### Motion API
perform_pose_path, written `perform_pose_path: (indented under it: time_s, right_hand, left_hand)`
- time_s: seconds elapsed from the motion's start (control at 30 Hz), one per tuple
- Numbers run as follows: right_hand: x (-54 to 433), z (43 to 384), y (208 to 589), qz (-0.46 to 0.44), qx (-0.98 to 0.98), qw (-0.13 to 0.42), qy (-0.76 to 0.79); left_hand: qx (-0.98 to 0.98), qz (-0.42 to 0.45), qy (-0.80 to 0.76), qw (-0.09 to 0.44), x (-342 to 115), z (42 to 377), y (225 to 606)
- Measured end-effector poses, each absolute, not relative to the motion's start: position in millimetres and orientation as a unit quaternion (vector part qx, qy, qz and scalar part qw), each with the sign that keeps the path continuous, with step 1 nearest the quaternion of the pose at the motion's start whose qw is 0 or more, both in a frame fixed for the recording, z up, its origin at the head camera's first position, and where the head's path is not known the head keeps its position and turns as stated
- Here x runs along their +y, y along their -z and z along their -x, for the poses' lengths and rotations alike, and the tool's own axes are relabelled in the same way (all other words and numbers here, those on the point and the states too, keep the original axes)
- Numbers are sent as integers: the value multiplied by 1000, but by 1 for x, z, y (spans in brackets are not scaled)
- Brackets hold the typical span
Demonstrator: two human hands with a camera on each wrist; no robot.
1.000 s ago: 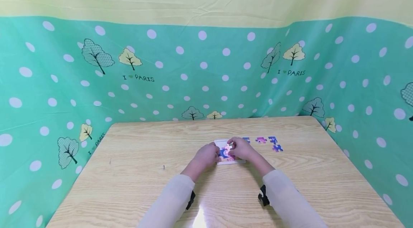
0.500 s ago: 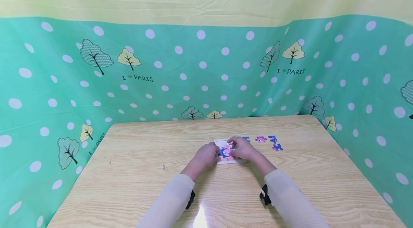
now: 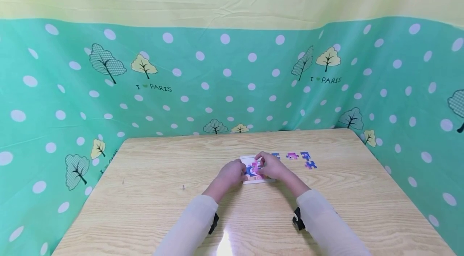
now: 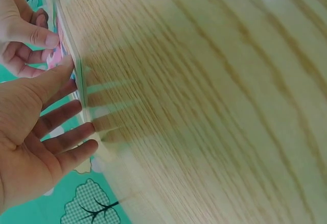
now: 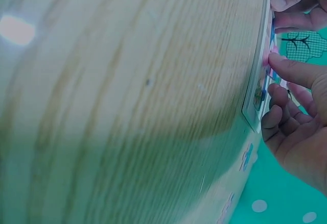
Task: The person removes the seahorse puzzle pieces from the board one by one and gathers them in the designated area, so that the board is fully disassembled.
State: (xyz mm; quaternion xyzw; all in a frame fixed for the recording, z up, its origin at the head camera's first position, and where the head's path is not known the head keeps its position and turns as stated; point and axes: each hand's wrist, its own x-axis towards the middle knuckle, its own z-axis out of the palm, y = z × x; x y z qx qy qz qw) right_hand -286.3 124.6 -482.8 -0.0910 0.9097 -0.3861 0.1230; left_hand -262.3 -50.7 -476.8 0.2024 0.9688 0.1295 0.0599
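Observation:
A small jigsaw puzzle in a white-rimmed tray lies on the wooden table, with pink and blue pieces showing inside. My left hand holds the tray by its left side. In the left wrist view the thumb of that left hand rests at the tray's edge, its other fingers fairly straight. Above the tray, my right hand pinches a pink puzzle piece between thumb and index finger. The right wrist view shows the right hand with its remaining fingers curled. Part of the puzzle is hidden behind the hands.
Loose pieces lie right of the tray: a pink piece, a blue piece, a purple-blue piece, and another blue piece partly behind the right hand. A green dotted curtain hangs behind the table.
The pink piece in my right hand has turned and shifted slightly lower over the puzzle. My left hand keeps its place at the tray, and the loose pieces have not moved.

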Motion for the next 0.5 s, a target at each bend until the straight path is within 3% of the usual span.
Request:
perform_pose_path:
  time_s: [0.5]
  right_hand:
    - [124,286,484,99,911,114,384]
  left_hand:
    - [968,-198,-143,64,-51,262,477]
